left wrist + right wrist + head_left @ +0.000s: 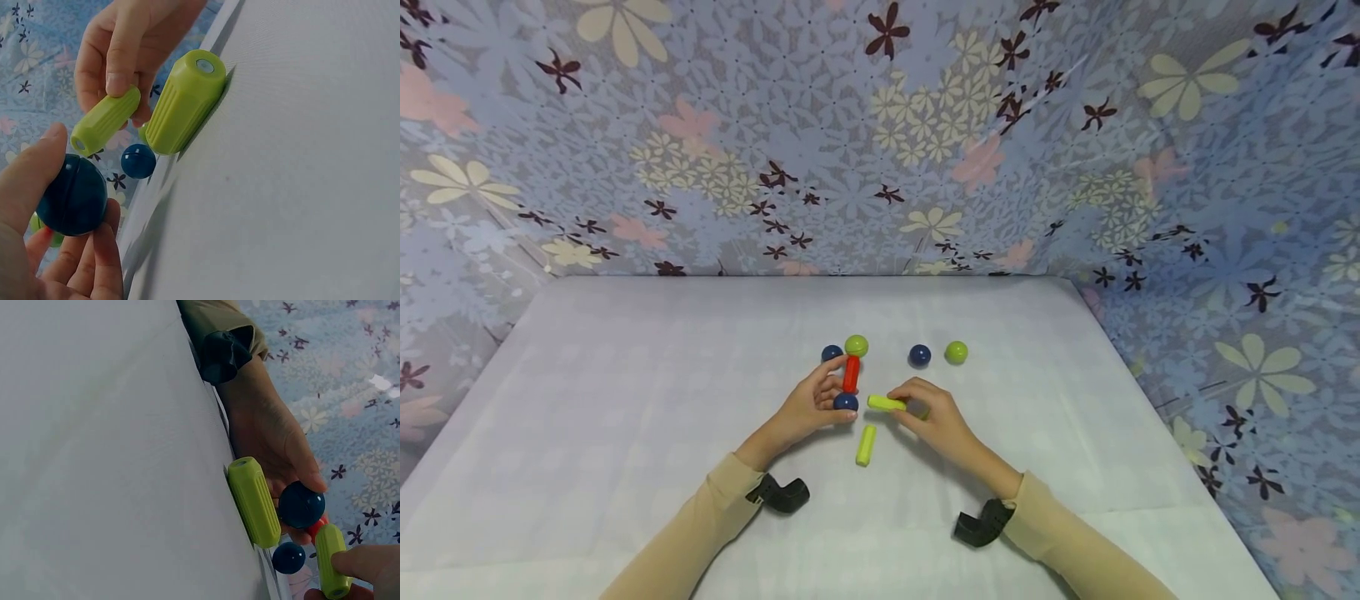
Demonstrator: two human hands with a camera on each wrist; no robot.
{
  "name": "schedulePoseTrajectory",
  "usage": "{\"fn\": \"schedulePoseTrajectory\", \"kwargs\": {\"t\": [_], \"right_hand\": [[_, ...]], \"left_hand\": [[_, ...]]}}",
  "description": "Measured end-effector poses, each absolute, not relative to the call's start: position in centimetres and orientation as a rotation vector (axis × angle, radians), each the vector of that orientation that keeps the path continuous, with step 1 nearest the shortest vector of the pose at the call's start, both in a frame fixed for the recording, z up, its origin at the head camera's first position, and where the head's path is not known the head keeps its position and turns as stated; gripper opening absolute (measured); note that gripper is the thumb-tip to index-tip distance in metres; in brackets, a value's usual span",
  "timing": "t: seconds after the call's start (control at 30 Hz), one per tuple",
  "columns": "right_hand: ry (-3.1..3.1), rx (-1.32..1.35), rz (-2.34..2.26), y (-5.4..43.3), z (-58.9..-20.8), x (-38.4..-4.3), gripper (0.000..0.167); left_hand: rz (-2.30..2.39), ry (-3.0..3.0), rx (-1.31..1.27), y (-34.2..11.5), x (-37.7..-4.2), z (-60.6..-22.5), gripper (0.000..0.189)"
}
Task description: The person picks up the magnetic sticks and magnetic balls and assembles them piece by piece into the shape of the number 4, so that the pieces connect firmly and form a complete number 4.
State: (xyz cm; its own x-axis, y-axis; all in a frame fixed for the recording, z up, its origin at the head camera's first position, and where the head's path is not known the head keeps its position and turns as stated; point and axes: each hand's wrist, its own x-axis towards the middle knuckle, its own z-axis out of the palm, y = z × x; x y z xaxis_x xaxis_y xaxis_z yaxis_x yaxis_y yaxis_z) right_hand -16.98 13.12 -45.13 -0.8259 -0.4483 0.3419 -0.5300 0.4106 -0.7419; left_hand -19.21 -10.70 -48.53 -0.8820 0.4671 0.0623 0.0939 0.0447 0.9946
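Over the counter [625, 417], gripping a blue ball [846, 402], in line with a red rod [851, 375], in the left hand [803, 410]; pinching a lime rod [881, 402] in the right hand [938, 421], just apart from that ball. Seemingly at the joining step; next, probably needing to align rod end with ball, then press gently.

Head view: left arm [688, 533] runs up from the bottom edge, left of center; right arm [1078, 542] mirrors it from the right. Both in beige sleeves down to the wrists, hands bare. Left hand [805, 407] just below frame center, thumb lowest, fingers curved above it in a grip. Right hand [936, 419] beside it, apart, pinching between thumb and fingers (left-wrist view, top: thumb points down). Both wrists angle inward toward frame center.
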Motion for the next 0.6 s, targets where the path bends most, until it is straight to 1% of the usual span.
{"fn": "schedulePoseTrajectory", "kwargs": {"t": [0.1, 0.3, 0.6], "right_hand": [[-2.585, 0.893, 1.414, 12.7, -43.5, -16.2, 0.021], [-2.578, 0.93, 1.435, 12.4, -43.6, -16.2, 0.021], [-2.516, 1.011, 1.434, 12.1, -43.9, -16.5, 0.017]], "left_hand": [[1.914, 2.04, 0.57, -10.7, -19.2, -48.3, 0.086], [1.915, 2.041, 0.562, -10.8, -19.1, -48.3, 0.086], [1.895, 2.049, 0.571, -10.8, -19.2, -48.4, 0.085]]}}
